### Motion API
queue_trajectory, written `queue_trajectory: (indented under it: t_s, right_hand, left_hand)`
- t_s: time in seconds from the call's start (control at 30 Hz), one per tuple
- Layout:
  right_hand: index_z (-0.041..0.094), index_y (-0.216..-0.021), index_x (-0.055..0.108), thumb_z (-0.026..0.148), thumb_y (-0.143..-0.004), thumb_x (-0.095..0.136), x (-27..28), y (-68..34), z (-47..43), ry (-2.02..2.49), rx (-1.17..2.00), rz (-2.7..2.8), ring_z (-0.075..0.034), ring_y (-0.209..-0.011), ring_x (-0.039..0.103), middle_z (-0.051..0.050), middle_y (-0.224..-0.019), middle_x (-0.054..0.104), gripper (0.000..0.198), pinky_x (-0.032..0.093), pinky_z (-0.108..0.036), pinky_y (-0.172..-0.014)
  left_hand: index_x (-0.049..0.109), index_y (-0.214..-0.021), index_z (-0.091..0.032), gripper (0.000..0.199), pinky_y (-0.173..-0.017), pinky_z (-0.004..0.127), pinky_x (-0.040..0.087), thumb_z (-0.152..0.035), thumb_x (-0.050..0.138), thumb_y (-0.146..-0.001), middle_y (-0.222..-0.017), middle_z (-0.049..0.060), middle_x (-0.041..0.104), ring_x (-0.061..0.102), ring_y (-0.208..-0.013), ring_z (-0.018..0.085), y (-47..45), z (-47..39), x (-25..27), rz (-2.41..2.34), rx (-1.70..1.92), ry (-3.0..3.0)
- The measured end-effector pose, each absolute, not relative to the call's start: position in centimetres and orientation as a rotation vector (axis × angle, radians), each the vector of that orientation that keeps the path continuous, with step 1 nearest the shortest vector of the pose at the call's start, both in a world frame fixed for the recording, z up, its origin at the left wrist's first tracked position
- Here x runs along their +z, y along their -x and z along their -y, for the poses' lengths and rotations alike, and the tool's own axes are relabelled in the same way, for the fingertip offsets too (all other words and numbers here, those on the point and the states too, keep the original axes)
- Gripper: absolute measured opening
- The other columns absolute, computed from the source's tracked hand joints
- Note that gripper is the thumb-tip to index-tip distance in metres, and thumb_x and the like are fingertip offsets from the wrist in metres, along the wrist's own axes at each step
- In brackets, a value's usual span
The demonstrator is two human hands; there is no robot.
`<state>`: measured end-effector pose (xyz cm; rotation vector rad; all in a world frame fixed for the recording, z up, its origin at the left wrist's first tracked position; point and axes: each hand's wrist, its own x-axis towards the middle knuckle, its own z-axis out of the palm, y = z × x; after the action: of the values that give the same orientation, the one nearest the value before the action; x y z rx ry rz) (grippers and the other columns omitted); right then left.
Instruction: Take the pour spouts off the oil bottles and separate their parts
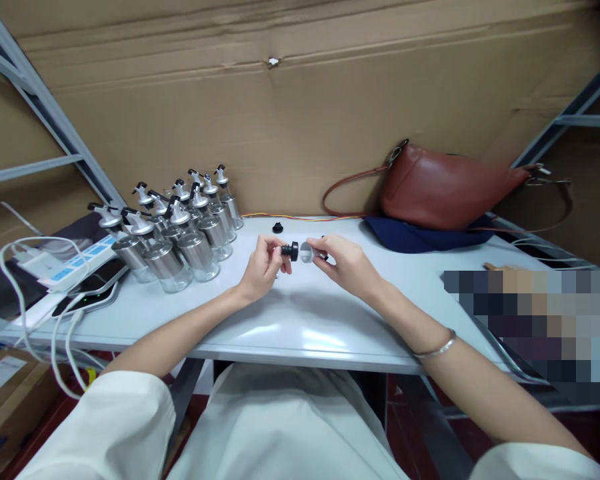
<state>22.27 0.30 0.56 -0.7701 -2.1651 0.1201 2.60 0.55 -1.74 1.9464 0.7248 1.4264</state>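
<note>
Two bare hands obs. above the white table (305,307), approx. centre, near each other; L hand (264,265) pinches a black ribbed fitting (291,251) btw. thumb and fingers, its wide flanged end turned to the R; R hand (343,260) pinches a pale cup-shaped piece (307,253), round opening turned to the L; the two parts face end to end, v. close, apparently w/o contact, though the exact gap can't be confirmed at this res.; a dark bit shows at the R fingertips, too small to ID; bracelet (437,347) noted on R forearm, nr. wrist.

One loose black cap (278,228) lies on the tabletop just beyond the L hand; to the L, a group of glass bottles (166,267) stands upright, each w/ a metal band where visible, silver spouts and black tips fitted, exact no. not certain due to overlap; further L, a power strip (87,260) w/ white cables (23,313), next to dark flat devices, one w/ a green light.

Rear R: reddish-brown bag (435,187) rests on dark-blue cloth (405,235); cardboard (300,133) backs the table; thin red/yellow wires run along the rear edge; far R area pixelated, contents not legible.
</note>
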Motion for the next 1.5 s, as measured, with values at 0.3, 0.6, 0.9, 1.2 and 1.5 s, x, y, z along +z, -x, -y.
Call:
queue_trajectory:
  t_s: [0.3,0.6,0.9,1.2,1.5]
  right_hand:
    - [0.021,-0.101,0.056,0.026,-0.090,0.042,0.3,-22.2,0.0,0.831,0.087,2.162,-0.020,-0.073,0.059,-0.009,-0.088,0.066,0.019,0.044,-0.031,-0.067]
    - [0.021,-0.077,0.044,0.015,-0.089,0.040,0.3,-21.9,0.1,0.715,-0.127,2.187,-0.014,-0.061,0.053,-0.005,-0.077,0.060,0.014,0.038,-0.024,-0.055]
    - [0.021,-0.078,0.041,0.009,-0.089,0.034,0.3,-21.8,0.1,0.726,-0.371,2.267,-0.012,-0.054,0.042,-0.003,-0.076,0.052,0.018,0.027,-0.022,-0.047]
    - [0.022,-0.072,0.036,0.010,-0.085,0.038,0.3,-21.4,0.5,0.675,-0.496,2.212,-0.011,-0.048,0.038,0.001,-0.064,0.047,0.018,0.027,-0.022,-0.047]
    - [0.021,-0.073,0.038,0.007,-0.084,0.036,0.0,-21.4,0.2,0.741,-0.549,2.295,-0.011,-0.049,0.038,0.000,-0.067,0.048,0.017,0.024,-0.023,-0.046]
  left_hand:
    - [0.033,-0.088,-0.021,0.028,-0.051,0.020,0.045,-0.048,0.037,-0.092,-0.081,-0.001,0.057,0.058,-0.053,0.006,-2.9,0.0,-2.0,-0.714,1.384,-1.938]
    - [0.033,-0.089,-0.021,0.010,-0.050,0.017,0.041,-0.030,0.037,-0.092,-0.083,-0.001,0.053,0.055,-0.055,0.005,-2.4,-0.5,-2.5,-0.791,1.429,-2.103]
    - [0.031,-0.089,-0.022,0.006,-0.053,0.020,0.041,-0.019,0.036,-0.087,-0.079,-0.002,0.051,0.050,-0.053,0.006,-2.1,-0.4,-2.7,-0.880,1.368,-2.377]
    - [0.030,-0.085,-0.023,0.011,-0.055,0.020,0.039,-0.015,0.036,-0.082,-0.074,-0.002,0.050,0.046,-0.055,0.008,-2.4,0.0,-2.6,-0.901,1.548,-2.488]
    - [0.037,-0.086,-0.021,0.010,-0.052,0.017,0.038,-0.015,0.039,-0.078,-0.067,-0.004,0.047,0.043,-0.052,0.007,-1.7,-0.6,-2.4,-0.883,1.366,-2.509]
